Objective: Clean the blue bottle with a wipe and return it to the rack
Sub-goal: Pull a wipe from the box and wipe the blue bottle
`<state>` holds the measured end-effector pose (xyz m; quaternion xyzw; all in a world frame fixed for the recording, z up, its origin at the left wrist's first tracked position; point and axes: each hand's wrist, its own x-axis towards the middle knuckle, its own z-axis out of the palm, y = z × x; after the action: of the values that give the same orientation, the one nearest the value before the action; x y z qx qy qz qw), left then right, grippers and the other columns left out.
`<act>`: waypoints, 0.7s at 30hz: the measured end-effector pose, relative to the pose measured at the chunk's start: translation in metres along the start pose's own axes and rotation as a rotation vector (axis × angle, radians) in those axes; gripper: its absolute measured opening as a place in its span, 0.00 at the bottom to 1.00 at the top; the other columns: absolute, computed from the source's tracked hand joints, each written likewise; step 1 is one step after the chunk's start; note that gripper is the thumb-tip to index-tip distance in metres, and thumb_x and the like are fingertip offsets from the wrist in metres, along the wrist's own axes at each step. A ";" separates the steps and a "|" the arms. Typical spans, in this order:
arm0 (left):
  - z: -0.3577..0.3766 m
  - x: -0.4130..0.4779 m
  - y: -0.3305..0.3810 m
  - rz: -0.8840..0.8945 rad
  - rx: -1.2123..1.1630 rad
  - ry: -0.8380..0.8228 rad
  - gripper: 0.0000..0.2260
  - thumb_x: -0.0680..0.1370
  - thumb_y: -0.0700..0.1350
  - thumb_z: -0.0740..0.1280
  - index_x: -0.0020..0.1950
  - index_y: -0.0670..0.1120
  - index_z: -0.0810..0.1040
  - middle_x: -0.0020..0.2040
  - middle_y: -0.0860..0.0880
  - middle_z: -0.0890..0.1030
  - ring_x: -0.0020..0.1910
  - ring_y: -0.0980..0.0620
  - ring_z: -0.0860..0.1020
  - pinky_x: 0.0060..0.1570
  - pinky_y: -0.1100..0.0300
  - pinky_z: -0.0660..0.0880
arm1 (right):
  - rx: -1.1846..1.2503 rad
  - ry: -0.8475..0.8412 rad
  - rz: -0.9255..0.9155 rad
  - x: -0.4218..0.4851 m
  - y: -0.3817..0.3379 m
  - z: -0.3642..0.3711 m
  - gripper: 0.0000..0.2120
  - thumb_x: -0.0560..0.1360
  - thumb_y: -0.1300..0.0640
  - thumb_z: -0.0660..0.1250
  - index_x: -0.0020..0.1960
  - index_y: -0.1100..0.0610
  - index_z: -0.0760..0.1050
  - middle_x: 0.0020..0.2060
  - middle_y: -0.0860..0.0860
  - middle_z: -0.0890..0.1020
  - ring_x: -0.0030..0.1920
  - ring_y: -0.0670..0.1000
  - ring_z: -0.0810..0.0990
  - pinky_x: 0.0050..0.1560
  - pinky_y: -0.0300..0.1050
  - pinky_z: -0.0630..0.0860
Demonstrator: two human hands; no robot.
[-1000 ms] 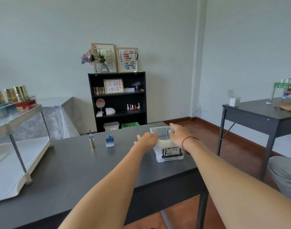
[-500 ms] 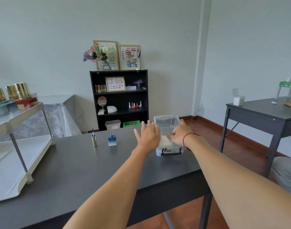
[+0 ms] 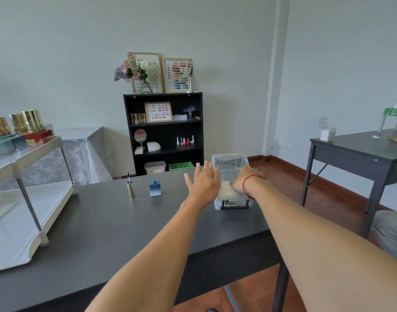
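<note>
A small blue bottle (image 3: 155, 188) stands uncapped on the dark table (image 3: 98, 226), with its gold cap and brush (image 3: 130, 188) upright just to its left. To the right sits a clear plastic box (image 3: 232, 202), lid raised, with white wipes (image 3: 225, 190) inside. My left hand (image 3: 203, 182) rests flat against the box's left side, fingers spread. My right hand (image 3: 243, 181) reaches down into the box, fingertips on the wipes; whether it pinches one is hidden. A white two-tier rack (image 3: 24, 199) stands at the table's left end.
Gold-capped bottles (image 3: 24, 122) fill the rack's top tier. A black bookshelf (image 3: 164, 131) stands against the far wall. To the right is a second dark table (image 3: 359, 152) with a white container and a green rack. A person's grey-clad leg (image 3: 391, 233) shows at the right edge.
The box lid has been swung up and stands open. My right hand moved from the lid down into the box onto the wipes. My left hand opened flat against the box's side.
</note>
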<state>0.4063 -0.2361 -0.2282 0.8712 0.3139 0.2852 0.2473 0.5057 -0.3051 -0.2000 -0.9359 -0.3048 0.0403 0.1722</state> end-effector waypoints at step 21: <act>-0.010 0.018 -0.003 -0.216 0.097 -0.197 0.19 0.79 0.47 0.49 0.54 0.37 0.74 0.58 0.40 0.78 0.65 0.40 0.70 0.70 0.36 0.53 | 0.729 0.247 -0.003 0.011 -0.002 0.005 0.05 0.69 0.56 0.68 0.38 0.52 0.83 0.45 0.51 0.85 0.52 0.56 0.80 0.60 0.55 0.75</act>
<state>0.4099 -0.2193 -0.2171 0.8670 0.3933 0.1548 0.2639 0.5122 -0.2956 -0.2038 -0.8105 -0.2490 0.0328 0.5292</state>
